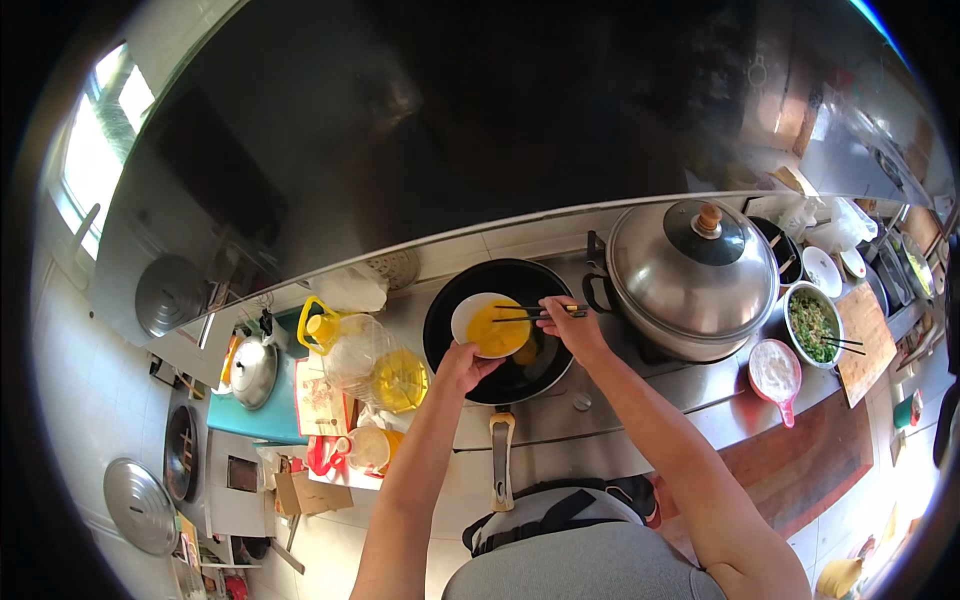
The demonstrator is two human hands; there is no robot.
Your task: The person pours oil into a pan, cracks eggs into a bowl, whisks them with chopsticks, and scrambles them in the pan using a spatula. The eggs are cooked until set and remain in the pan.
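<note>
My left hand [466, 367] grips the rim of a white bowl [466, 306], which is tilted over a black frying pan [450, 285]. Beaten egg [495, 331] fills the bowl's lower side, and a yellow patch of egg [527, 352] shows in the pan just beyond its rim. Dark chopsticks [517, 313] are pinched in my right hand [571, 324], their tips reaching into the egg. The pan sits on the steel stove top, its handle [502, 461] pointing towards my body.
A large lidded steel pot [690, 292] stands close on the right. Beyond it are a red-handled bowl of white powder [775, 371], a bowl of chopped greens [810, 319] and a cutting board [866, 337]. An oil jug [397, 379] stands left; a dark range hood [487, 135] overhangs the stove.
</note>
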